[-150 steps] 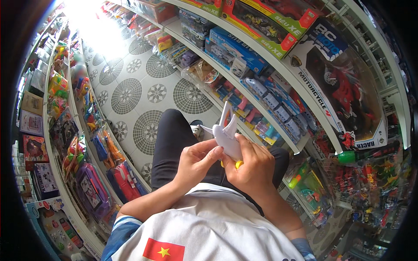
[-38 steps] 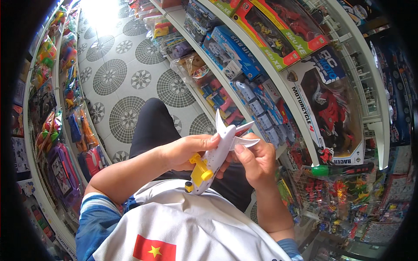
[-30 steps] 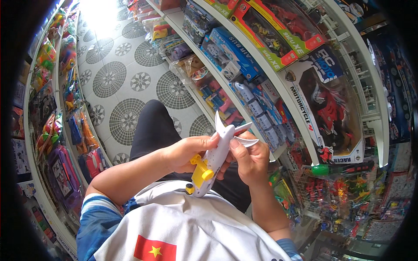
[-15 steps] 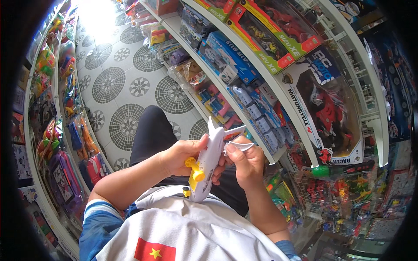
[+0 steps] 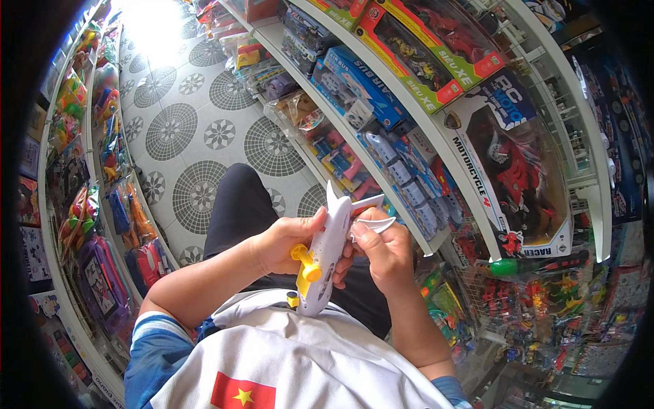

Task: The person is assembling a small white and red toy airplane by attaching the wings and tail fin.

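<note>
A white toy airplane [image 5: 325, 255] is held in front of my lap with its tail pointing away from me and its nose against my shirt. Yellow wheel pieces [image 5: 308, 264] stick out from its left side. My left hand [image 5: 289, 240] grips the body, the thumb along its upper side and the fingers hidden beneath. In my right hand [image 5: 388, 251] a small white curved piece [image 5: 376, 224], like a wing or tail fin, is pinched between thumb and fingers close to the plane's right side. Whether this piece touches the body cannot be made out.
Shelves of boxed toys, among them a motorcycle box [image 5: 514, 170] and a blue airplane box [image 5: 361, 85], rise on the right. Bagged toys [image 5: 78, 221] hang along the left. Between them runs a patterned tile floor [image 5: 157, 102]. My dark-trousered knee [image 5: 238, 204] is beyond my hands.
The white piece in my right hand has tilted slightly, and the right fingers have shifted a little. My left hand and the airplane stay nearly still.
</note>
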Demonstrator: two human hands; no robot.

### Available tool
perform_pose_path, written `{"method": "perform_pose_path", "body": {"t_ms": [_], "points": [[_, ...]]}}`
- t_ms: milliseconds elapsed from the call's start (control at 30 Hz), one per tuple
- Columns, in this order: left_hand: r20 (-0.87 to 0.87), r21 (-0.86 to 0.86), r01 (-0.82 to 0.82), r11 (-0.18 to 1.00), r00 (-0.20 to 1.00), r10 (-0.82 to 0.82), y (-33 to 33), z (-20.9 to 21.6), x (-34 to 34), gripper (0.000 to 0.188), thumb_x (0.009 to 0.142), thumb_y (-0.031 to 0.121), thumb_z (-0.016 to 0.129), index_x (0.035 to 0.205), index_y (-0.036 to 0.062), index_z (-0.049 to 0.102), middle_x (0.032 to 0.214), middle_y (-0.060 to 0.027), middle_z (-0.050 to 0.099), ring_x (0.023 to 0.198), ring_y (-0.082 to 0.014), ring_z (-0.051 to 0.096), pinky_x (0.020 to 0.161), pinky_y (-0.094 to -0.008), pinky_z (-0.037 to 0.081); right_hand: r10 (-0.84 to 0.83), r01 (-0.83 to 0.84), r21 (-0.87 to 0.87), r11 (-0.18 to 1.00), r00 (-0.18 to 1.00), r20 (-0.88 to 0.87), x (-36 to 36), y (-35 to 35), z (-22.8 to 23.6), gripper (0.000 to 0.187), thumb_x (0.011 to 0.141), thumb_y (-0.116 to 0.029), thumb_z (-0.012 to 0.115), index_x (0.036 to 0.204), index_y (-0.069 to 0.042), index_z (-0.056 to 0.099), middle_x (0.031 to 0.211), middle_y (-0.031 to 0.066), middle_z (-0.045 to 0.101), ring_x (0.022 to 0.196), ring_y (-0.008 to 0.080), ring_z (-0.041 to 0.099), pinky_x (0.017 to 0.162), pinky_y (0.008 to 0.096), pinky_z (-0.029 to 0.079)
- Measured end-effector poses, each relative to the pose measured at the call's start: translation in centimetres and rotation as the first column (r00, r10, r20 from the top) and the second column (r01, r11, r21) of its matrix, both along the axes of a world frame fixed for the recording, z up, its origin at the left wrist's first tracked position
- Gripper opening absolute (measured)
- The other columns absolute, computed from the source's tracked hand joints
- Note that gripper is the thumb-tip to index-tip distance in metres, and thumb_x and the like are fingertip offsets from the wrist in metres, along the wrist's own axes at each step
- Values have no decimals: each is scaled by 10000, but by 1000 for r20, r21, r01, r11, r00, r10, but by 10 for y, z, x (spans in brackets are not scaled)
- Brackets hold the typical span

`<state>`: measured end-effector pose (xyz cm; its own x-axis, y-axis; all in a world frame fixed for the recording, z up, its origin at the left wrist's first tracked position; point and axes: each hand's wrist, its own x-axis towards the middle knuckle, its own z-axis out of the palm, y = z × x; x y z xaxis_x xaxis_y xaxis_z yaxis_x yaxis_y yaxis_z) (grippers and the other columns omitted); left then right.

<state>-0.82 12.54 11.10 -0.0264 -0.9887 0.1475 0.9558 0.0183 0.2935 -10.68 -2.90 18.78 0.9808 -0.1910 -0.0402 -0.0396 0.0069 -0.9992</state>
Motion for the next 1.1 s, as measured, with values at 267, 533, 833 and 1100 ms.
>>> {"method": "perform_pose_path", "body": {"t_ms": [267,533,833,1100], "points": [[-2,10,10,1000,1000,-10,2,-2,0,699,958,626,373,1130,-27,553,1009,-180,614,938,-288,631,916,-470,482,-89,98,150,984,994,-59,-4,4,5,91,927,-91,630,910,-3,615,756,41,659,622,53,589,534,198,473],[-79,-75,14,997,997,-20,-1,-11,1,724,902,682,443,1098,-8,545,930,-146,568,921,-272,592,862,-474,479,-61,65,145,987,998,-30,1,6,10,85,918,-77,629,890,2,621,751,51,664,594,48,569,541,203,469],[-70,-49,32,998,997,-36,-5,-10,-1,763,922,680,391,1124,-33,568,1013,-179,586,925,-297,613,881,-486,474,-103,133,235,963,985,-136,-2,1,3,120,918,-88,574,839,-5,611,725,87,649,563,106,572,516,232,484],[-63,-8,30,1000,998,-30,-4,-9,0,732,927,656,420,1130,-31,573,1056,-173,578,979,-285,609,908,-496,488,-176,188,117,975,979,-103,-1,6,5,129,945,-95,599,853,-7,621,693,38,650,584,47,585,538,200,493]]}}
